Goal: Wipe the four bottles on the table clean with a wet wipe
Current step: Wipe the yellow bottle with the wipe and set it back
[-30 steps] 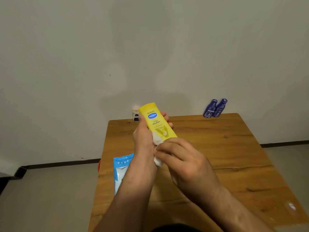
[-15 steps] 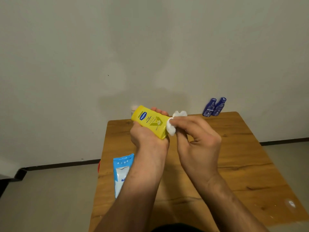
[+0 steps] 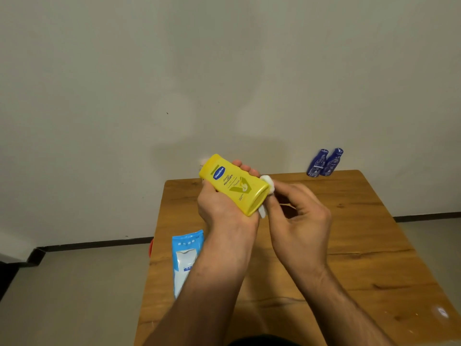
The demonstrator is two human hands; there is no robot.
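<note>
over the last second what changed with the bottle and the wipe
The left hand tipped the yellow bottle from nearly upright to a slant, one end toward the right. The right hand moved the wipe from the front face to that end. Both grips held; the two blue bottles and the wipe pack stayed put.

On the table (image 3: 374,233), a wipe packet (image 3: 185,258) blocks the left edge and two blue bottles (image 3: 332,162) the far right corner; bare wood spans its right half.
</note>
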